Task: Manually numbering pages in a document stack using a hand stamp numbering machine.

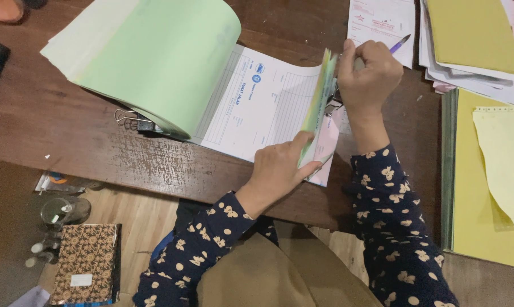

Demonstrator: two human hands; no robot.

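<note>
A form pad (257, 105) lies open on the dark wooden table (69, 131), its green sheets (154, 57) curled back to the left and a white printed page showing. My left hand (279, 167) pinches the lower edge of a raised sheaf of green and pink sheets (319, 108) at the pad's right side. My right hand (370, 71) grips the top of that sheaf at a black binder clip (332, 105) and also holds a purple pen (400, 43). Both arms wear dark sleeves with a cream flower print.
White printed papers (382, 23) lie beyond my right hand. At right are stacked papers with an olive sheet (473, 34) and a yellow folder (484, 187). Another binder clip (134, 120) holds the pad's left edge. Below the table edge: a glass (63, 210) and patterned notebook (86, 261).
</note>
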